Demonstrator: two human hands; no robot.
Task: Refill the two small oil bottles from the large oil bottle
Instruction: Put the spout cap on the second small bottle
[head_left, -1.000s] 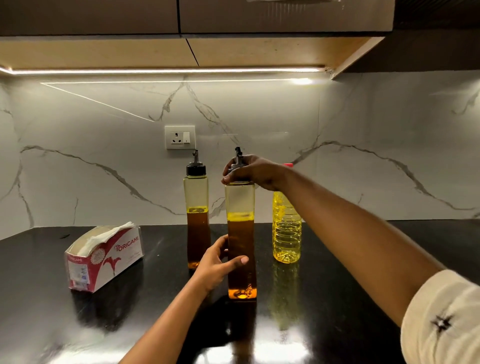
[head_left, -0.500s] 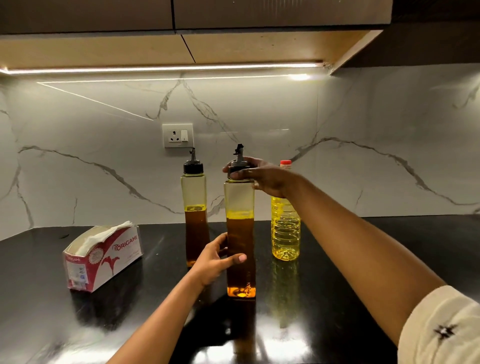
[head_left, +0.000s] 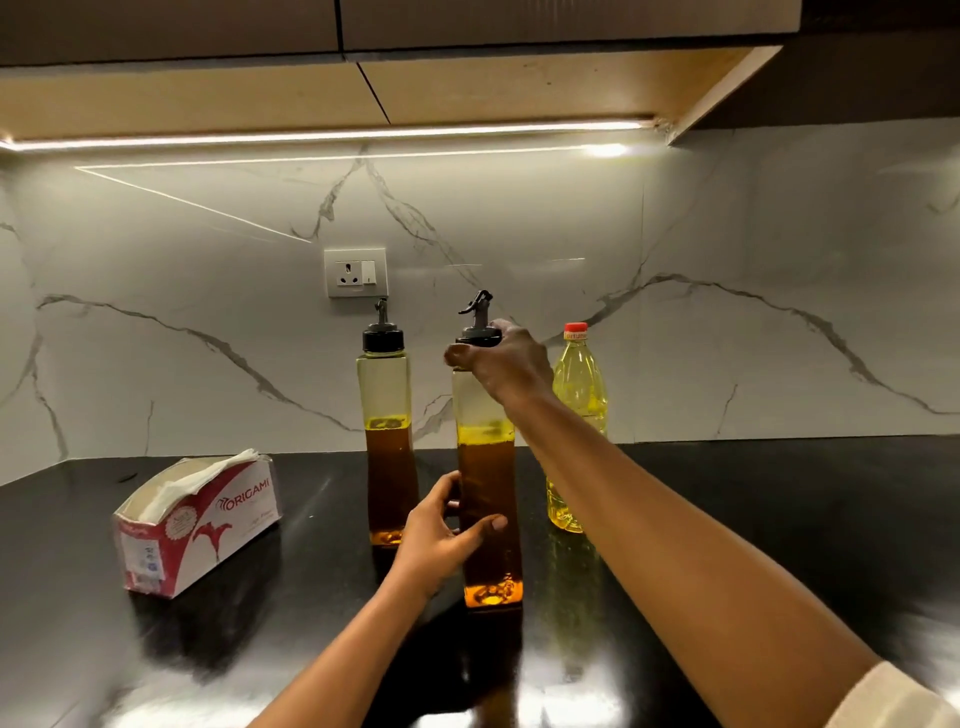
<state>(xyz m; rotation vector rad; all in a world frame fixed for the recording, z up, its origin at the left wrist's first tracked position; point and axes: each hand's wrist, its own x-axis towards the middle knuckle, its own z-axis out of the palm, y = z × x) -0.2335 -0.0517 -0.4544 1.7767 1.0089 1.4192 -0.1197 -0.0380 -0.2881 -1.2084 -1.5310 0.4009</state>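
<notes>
Two tall clear oil bottles with black spout caps stand on the black counter. The near bottle (head_left: 488, 499) holds dark amber oil to about two thirds. My left hand (head_left: 441, 535) grips its lower body. My right hand (head_left: 501, 361) grips its black spout cap (head_left: 479, 327), which looks tilted at the neck. The second small bottle (head_left: 387, 441) stands behind to the left, untouched, its cap on. The large bottle (head_left: 579, 395) of pale yellow oil with a red cap stands to the right, partly hidden by my right forearm.
A red and white tissue box (head_left: 195, 519) lies on the black counter (head_left: 779, 519) at the left. A marble backsplash with a wall socket (head_left: 356, 272) rises behind the bottles. Cabinets with a light strip hang overhead.
My right hand has turned on the cap, and the spout now leans left and sits a little higher. My left hand keeps its hold on the bottle body. The camera has shifted slightly.
</notes>
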